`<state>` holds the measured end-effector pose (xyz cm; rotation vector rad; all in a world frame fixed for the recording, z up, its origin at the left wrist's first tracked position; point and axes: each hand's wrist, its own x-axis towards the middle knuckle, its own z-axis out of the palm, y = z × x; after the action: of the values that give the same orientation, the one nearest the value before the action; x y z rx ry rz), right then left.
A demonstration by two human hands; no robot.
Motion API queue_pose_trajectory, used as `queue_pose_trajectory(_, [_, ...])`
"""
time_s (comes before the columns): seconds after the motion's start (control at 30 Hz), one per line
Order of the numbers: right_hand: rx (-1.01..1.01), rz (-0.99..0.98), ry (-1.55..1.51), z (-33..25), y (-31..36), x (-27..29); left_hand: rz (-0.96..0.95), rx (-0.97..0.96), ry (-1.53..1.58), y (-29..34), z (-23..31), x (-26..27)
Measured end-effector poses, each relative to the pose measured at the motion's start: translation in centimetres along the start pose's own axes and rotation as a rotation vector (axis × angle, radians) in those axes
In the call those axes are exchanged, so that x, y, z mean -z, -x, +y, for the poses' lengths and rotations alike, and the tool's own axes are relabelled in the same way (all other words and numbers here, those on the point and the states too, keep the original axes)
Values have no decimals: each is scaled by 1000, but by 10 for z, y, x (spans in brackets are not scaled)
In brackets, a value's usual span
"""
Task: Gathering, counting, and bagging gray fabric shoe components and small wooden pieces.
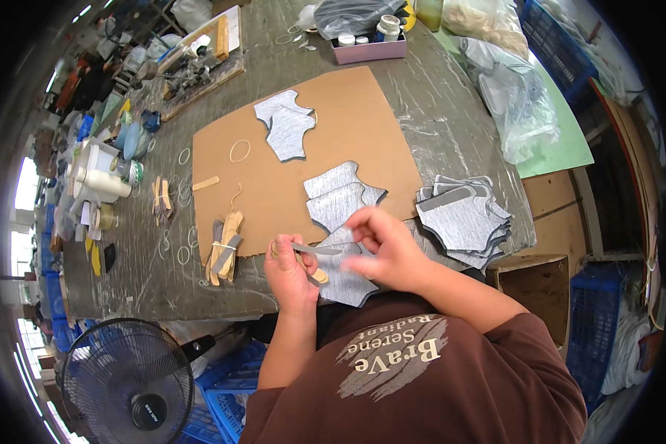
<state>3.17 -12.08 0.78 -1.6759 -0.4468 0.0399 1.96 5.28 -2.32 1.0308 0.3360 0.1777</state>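
Observation:
My left hand (291, 272) is closed around a flat wooden stick (320, 276) and a narrow grey strip (320, 250), which points right from the fingers. Close by on the right, my right hand (392, 248) has half-curled fingers, with the blurred thumb apart from them and nothing visible between. Beneath both hands lies a heather-grey cut piece (348, 285) with a dark edge, at the table's near edge. More such overlapping pieces (334, 194) run up onto the brown cardboard (274, 200). A bundle of wooden sticks and grey strips (226, 248) is left of my left hand.
A stack of grey cut pieces (462, 218) lies right. Farther off are two more pieces (287, 129), a pink box with jars (370, 52) and a plastic bag (522, 111). Rubber bands and a small stick bundle (160, 198) lie left. A fan (129, 381) stands near left.

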Motion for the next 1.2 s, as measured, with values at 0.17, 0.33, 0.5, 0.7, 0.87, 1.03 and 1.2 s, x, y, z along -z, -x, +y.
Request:
queue_pose_trajectory(0.17, [247, -11, 192, 12, -1, -12, -38, 25, -26, 6, 1, 3])
queue_pose_trajectory(0.33, [-225, 61, -120, 13, -2, 1, -106, -77, -249, 3, 37, 23])
queue_pose_trajectory(0.5, [-484, -92, -349, 15, 5, -3, -255, -59, -634, 18, 47, 19])
queue_pose_trajectory(0.7, [-173, 167, 56, 23, 14, -2, 22, 14, -560, 3, 40, 37])
queue_pose_trajectory(0.87, [341, -128, 811, 37, 37, -6, -135, 207, -497, -5, 32, 43])
queue_pose_trajectory(1.03, [322, -158, 879, 47, 41, -8, -215, 302, -633, -18, 24, 42])
queue_pose_trajectory(1.2, [326, -116, 878, 48, 41, -9, -234, 273, -768, -25, 22, 37])
